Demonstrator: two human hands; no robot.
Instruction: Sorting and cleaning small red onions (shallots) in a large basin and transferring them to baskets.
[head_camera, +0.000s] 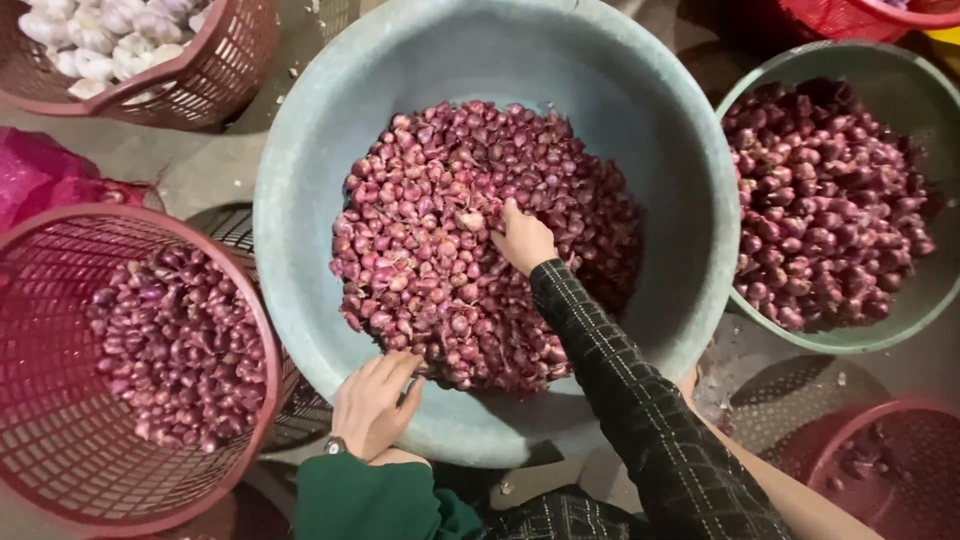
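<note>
Bare basin wall behind shallot heap gives room; baskets & side tub crowd both flanks

Floor: bare grey concrete, dusty, flecked with pale papery peel scraps between the containers. Lighting warm and even, soft shadows under rims. No walls, windows or furniture in view.
</note>
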